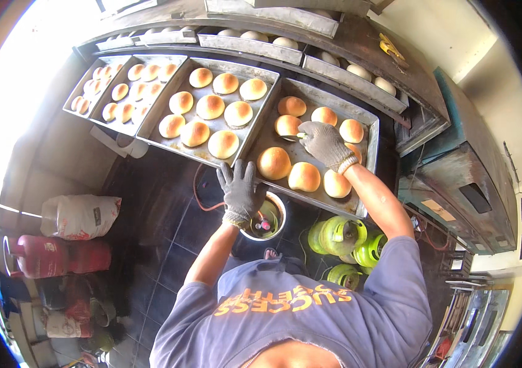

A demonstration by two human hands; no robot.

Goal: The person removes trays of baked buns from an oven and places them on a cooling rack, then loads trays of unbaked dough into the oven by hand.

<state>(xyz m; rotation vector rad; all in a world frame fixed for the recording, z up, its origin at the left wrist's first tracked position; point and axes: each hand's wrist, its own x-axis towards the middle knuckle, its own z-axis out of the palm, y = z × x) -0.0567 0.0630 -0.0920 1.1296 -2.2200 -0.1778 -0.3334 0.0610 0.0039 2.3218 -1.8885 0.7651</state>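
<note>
1. At far left, we see one bulging white plastic sack (81,216).
2. Above it begins a row of four tan-bottomed metal trays; the leftmost shallow metal tray (80,86) holds round golden buns too small for us to count.
3. We count nine golden buns (124,112) in the second metal tray (123,129).
4. Nine more, larger buns (210,107) fill the third metal tray (198,153).
5. The left hand (241,191), in a grey knit glove, spreads its fingers, grasping nothing, by that tray's front corner; whether it touches, we cannot tell.
6. One round white-rimmed bucket (284,214) stands beneath.
7. In the fourth metal tray (319,98) we count eight brown-topped buns (274,163); the glove may hide another.
8. There the right hand (323,144), likewise gloved, curls around one slim, dark-tipped implement (290,137), its tip at a bun in the tray's left half.
9. At right, we see at least three lime-green metal gas cylinders (337,235).
</note>
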